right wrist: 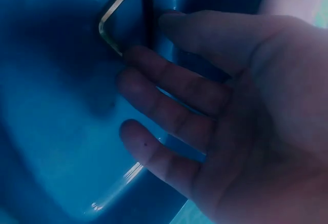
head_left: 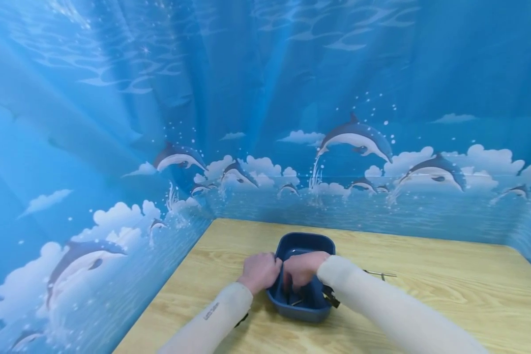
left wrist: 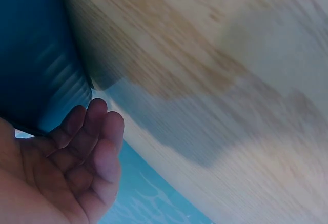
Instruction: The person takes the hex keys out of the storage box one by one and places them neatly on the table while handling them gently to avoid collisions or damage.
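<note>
Blue bin in focus: my left hand grips its left rim; my right hand, fingers loosely spread and holding nothing visible, reaches inside, near a bent metal key. Apparently I'm picking up; next calls for a pinch.

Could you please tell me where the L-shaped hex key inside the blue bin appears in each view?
Head: the hex key is apparently the small metal piece low, slightly right of centre, below the right hand.
Left wrist: not visible.
Right wrist: the hex key is at the top, left of centre.
Shared landmark: the blue bin.
</note>
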`<state>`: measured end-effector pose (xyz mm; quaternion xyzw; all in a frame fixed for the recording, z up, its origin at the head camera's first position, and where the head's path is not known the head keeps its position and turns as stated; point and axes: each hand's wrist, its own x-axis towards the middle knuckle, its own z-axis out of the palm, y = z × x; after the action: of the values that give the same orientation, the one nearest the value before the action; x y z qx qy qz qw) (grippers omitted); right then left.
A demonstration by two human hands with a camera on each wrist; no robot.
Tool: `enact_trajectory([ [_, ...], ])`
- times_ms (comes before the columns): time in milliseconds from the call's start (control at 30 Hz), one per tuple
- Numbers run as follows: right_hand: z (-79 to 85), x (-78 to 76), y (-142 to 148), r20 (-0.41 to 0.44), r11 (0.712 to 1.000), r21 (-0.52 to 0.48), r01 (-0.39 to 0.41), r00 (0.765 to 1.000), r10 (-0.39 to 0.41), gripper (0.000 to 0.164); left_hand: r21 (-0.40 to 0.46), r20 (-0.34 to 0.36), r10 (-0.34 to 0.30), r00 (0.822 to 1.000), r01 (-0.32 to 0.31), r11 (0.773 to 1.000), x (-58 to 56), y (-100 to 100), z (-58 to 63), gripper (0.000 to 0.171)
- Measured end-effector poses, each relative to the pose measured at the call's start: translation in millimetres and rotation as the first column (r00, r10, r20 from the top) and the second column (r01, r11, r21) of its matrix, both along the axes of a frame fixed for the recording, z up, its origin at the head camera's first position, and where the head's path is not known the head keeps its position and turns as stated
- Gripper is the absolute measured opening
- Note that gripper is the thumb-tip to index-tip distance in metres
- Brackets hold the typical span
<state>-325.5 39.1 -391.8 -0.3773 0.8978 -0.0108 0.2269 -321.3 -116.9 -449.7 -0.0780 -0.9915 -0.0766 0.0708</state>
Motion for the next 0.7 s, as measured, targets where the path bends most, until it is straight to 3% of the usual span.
enact_trajectory([
  [700, -2.2, -9.6, -6.7, -0.007, 0.996, 0.06, 0.069, 0.998, -0.069, 0.005, 0.031, 0.043, 0.002, 0.999, -0.003, 1.0, -1.1, 1.8, 2.3, 0.042],
])
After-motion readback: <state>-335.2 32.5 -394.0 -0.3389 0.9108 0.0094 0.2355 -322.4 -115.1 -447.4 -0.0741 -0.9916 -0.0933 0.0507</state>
